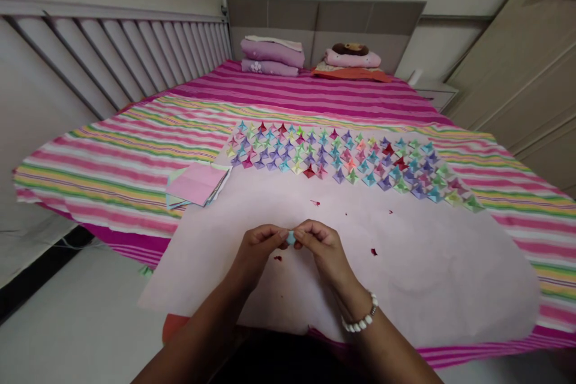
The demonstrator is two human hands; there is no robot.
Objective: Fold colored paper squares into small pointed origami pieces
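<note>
Between my two hands is a small light-blue folded paper (pixel 291 238), mostly covered by fingers. My left hand (pixel 263 246) pinches its left side, and my right hand (pixel 319 245) grips the right side between thumb and fingers. A white bead bracelet (pixel 360 322) circles my right wrist. Both hands are just above a large pale pink sheet (pixel 432 252). Beyond them, rows of small folded paper pieces (pixel 309 172) in many colours stand on the sheet. To the left lies a stack of square papers (pixel 198 184), a pink one on top.
Dark red scraps (pixel 374 252) are scattered on the sheet. Under it a striped cloth (pixel 90 171) covers the bed. Folded purple bedding (pixel 272 57) and a pink pile (pixel 352 59) rest by the headboard (pixel 324 18). A white railing (pixel 135 54) runs along the left.
</note>
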